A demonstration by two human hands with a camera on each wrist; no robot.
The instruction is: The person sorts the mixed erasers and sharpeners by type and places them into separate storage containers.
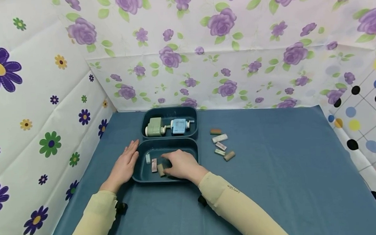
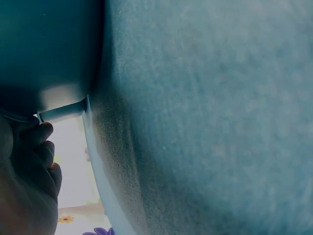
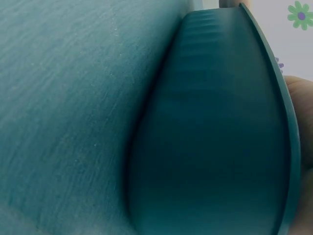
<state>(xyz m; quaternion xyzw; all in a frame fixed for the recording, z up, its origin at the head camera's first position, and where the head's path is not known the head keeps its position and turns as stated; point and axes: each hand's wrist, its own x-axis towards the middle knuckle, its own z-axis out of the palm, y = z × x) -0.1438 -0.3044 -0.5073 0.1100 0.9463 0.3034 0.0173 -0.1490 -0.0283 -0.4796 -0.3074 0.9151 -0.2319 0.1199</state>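
Note:
My right hand (image 1: 182, 164) reaches over the front dark teal tray (image 1: 175, 178), thumb and forefinger spread apart. The thumb tip is right beside a tan eraser (image 1: 160, 170) on the tray floor. A pink eraser (image 1: 154, 165) and a pale blue one lie to its left. My left hand (image 1: 125, 165) lies against the tray's left rim with its fingers straight. In the left wrist view, the fingers (image 2: 45, 152) show beside the tray's outer wall. The right wrist view shows mostly that wall (image 3: 210, 127), with part of the hand behind the rim.
A second teal tray (image 1: 169, 110) adjoins the front one, holding a green crank pencil sharpener (image 1: 156, 126) and a blue one (image 1: 178, 126). Several erasers, including a white one (image 1: 219, 138) and a brown one (image 1: 215, 131), lie right of the trays on the blue cloth (image 1: 281, 169).

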